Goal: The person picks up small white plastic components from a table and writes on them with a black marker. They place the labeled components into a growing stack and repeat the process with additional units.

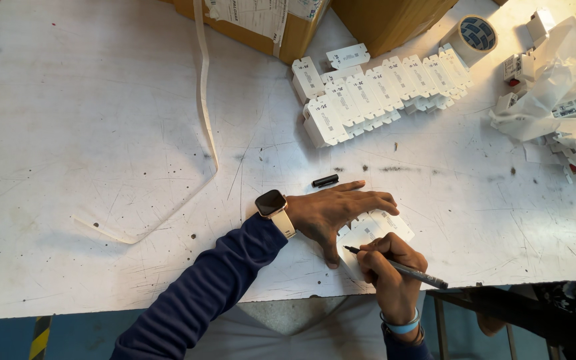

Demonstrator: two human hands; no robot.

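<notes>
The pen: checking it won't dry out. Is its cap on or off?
Off: the pen tip is bare, and the black cap lies apart on the table.

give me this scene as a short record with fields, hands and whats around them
left hand: left hand pressed flat on a small white cardboard box, smartwatch on the wrist
right hand: right hand holding a black pen, tip on the box
near hands: black pen cap just beyond the left fingers
surface: scuffed white table
far side: row of white boxes, roll of tape, crumpled white paper, brown cartons
left of centre: long white strip
</notes>
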